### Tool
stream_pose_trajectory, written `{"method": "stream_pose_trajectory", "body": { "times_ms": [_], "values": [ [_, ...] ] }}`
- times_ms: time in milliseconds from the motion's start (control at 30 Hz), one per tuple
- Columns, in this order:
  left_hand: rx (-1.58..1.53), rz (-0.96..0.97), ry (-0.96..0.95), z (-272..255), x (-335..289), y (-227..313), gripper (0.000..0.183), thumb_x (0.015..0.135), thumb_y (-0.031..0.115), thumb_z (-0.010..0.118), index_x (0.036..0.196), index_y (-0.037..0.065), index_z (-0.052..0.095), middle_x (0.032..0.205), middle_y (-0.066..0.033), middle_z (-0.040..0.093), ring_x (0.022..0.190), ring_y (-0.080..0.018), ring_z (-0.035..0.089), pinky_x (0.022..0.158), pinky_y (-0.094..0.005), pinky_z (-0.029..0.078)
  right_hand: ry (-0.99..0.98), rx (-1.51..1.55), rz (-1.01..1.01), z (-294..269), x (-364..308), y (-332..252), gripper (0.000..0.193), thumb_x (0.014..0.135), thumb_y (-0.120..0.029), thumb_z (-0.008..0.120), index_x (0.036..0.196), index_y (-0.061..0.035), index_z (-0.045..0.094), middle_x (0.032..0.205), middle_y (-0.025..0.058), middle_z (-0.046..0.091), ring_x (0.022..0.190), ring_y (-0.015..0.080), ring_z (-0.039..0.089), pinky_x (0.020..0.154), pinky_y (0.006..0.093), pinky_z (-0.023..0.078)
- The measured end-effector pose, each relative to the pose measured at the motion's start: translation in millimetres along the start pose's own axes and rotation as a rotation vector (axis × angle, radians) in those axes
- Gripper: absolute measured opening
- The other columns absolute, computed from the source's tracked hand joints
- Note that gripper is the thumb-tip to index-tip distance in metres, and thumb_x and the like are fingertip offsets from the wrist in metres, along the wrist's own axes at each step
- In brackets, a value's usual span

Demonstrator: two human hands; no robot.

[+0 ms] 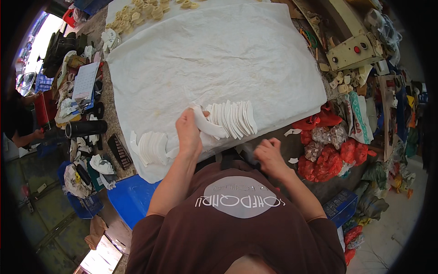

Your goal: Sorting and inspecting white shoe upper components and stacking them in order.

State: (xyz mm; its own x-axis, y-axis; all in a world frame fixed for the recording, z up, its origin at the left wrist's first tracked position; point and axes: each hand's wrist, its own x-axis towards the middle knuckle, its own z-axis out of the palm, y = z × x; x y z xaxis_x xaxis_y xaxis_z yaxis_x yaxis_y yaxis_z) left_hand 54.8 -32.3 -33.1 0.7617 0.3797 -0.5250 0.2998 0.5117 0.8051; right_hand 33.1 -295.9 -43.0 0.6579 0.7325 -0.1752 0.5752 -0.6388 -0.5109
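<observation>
One white piece [202,122]: gripped in our left hand [187,130]; best set flush.
Right hand [269,157]: curled, contents we cannot tell.
White row [233,119]: near edge, white-covered table [210,55].

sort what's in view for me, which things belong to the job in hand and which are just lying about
Likely in the job:
- held white piece
- row of white pieces
- white sheet

Apparently lying about:
- clipboard
- black cylinder
- red bags
</observation>
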Motion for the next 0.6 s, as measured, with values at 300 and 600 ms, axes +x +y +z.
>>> {"method": "stream_pose_trajectory", "body": {
  "times_ms": [300, 600],
  "values": [
    [0.037, -0.067, -0.202, 21, -5, -17, 0.03, 0.095, 0.02, 0.04, 0.105, -0.003, 0.055, 0.092, -0.0112, 0.062, 0.078, -0.0139, 0.058, 0.072, -0.0269, 0.048, 0.234, 0.162, 0.473, 44, -48, 48, 0.024, 0.076, -0.015, 0.06, 0.098, -0.006, 0.059, 0.098, 0.012, 0.055, 0.097, 0.0292, 0.05, 0.08, 0.0414, 0.04],
    [0.217, -0.03, -0.316, 16, -15, -44, 0.026, 0.095, 0.019, 0.043, 0.104, 0.001, 0.059, 0.092, -0.0053, 0.062, 0.081, -0.0127, 0.057, 0.072, -0.026, 0.046, 0.399, 0.711, 0.455, 20, 55, -11, 0.019, 0.087, -0.016, 0.05, 0.096, 0.0005, 0.055, 0.079, 0.0176, 0.058, 0.074, 0.0291, 0.058, 0.068, 0.034, 0.045]
  ]
}}
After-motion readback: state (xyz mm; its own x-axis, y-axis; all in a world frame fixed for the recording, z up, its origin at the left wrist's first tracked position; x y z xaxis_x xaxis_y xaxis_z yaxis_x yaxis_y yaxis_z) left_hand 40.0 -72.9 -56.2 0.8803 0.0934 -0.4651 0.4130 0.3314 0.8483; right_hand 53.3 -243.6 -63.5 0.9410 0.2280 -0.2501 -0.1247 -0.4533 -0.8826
